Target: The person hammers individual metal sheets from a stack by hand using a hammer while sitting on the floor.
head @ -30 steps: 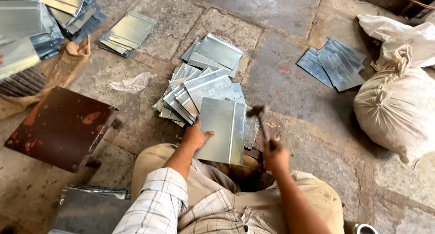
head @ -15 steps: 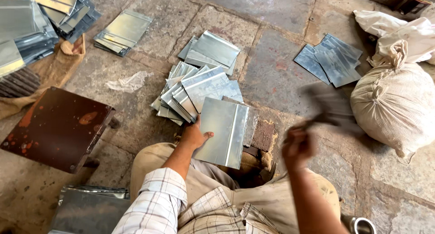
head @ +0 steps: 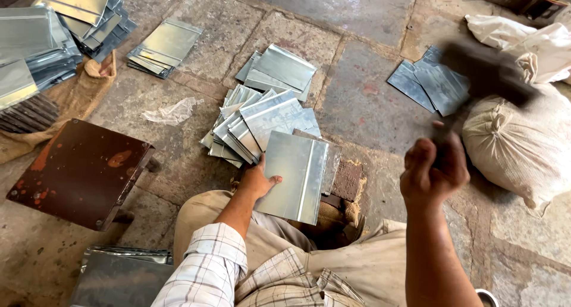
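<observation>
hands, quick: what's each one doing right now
Left hand: open, flat on the metal sheet.
Right hand: closed around the raised hammer.

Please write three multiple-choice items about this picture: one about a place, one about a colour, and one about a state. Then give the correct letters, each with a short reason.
1. Where does the flat grey metal sheet under the left hand lie?
A. On the rusty brown metal plate
B. In front of the person's knees, next to the fanned pile of grey metal sheets
C. On the pale cloth sack

2. What colour is the square metal plate to the person's left?
A. Rusty brown
B. Bright green
C. White

3. What is the state of the right hand?
A. Resting flat on the floor
B. Open and empty
C. Raised, fingers closed on a dark, blurred hammer

Answers:
1 B, the sheet lies just before the knees, beside the pile.
2 A, its surface is dark brown with orange rust marks.
3 C, the fist is lifted and the tool is smeared by motion.
</observation>
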